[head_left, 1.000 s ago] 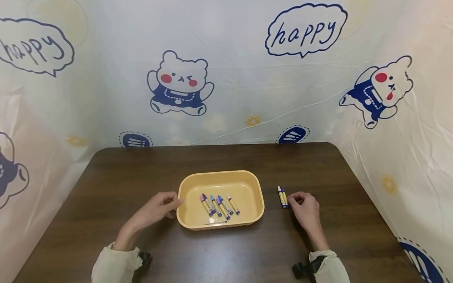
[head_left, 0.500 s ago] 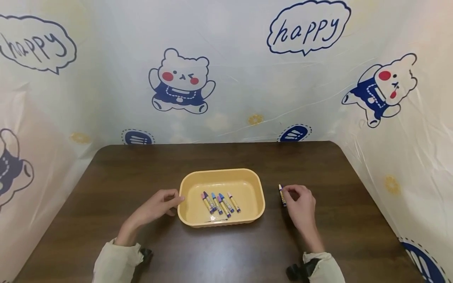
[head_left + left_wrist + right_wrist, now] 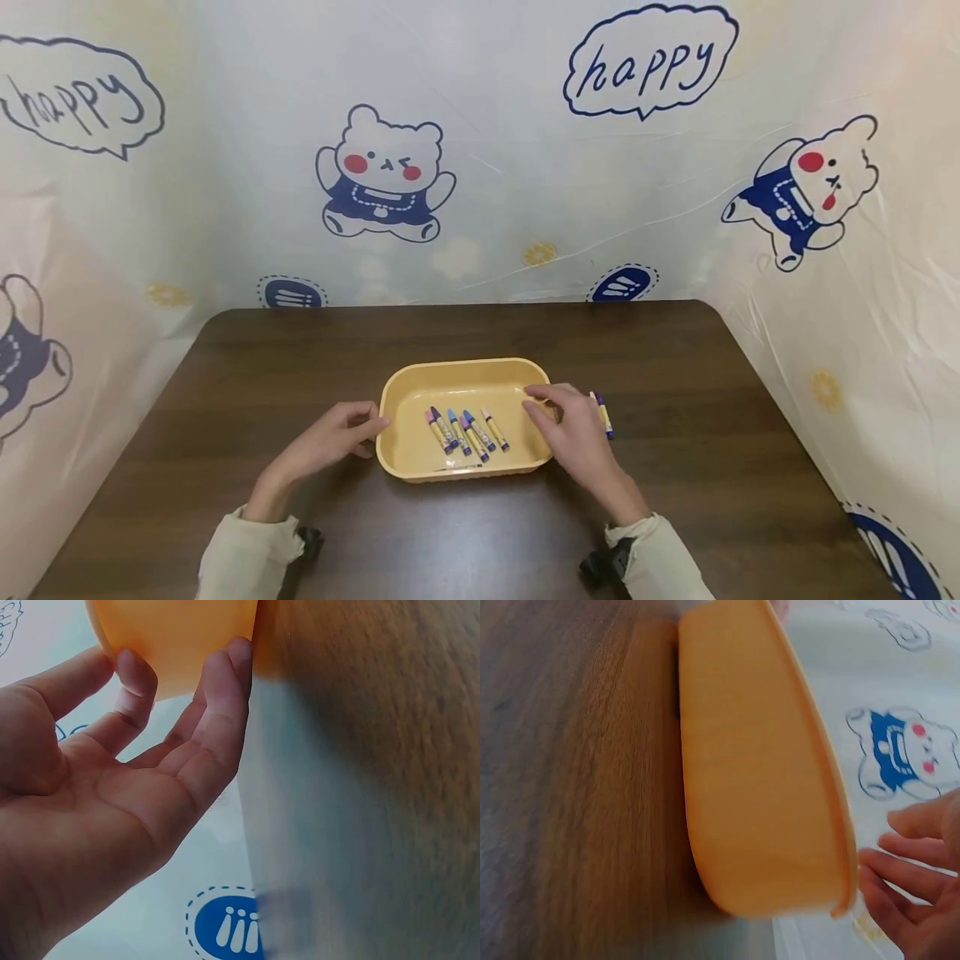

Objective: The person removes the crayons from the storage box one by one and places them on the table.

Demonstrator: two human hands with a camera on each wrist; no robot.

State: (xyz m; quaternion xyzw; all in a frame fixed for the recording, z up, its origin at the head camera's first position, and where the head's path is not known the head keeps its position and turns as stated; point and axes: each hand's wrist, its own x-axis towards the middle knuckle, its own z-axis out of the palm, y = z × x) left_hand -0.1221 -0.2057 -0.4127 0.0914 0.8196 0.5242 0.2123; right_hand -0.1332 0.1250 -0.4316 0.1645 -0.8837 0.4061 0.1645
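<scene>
A yellow plastic tray [image 3: 408, 392] sits on the table with several crayons [image 3: 473, 440] lying side by side inside it. At its left rim my left hand [image 3: 336, 435] pinches the edge between thumb and index finger; the left wrist view shows these fingertips on the tray wall [image 3: 176, 645]. Over the tray's right rim hovers my right hand [image 3: 583, 437], thumb and fingers apart, and no crayon shows between them. In the right wrist view those fingers [image 3: 904, 874] are beside the tray's rim. Partly behind this hand, crayons [image 3: 604, 414] lie on the table.
The brown wooden table [image 3: 465, 533] has rounded far corners. A pale curtain [image 3: 495, 183] printed with bears and the word happy hangs behind it and at both sides. A dark camera band [image 3: 606, 563] is on the right wrist.
My right hand has moved left from the crayons on the table to the tray's right rim, its fingers spreading apart. The left hand stays at the left rim.
</scene>
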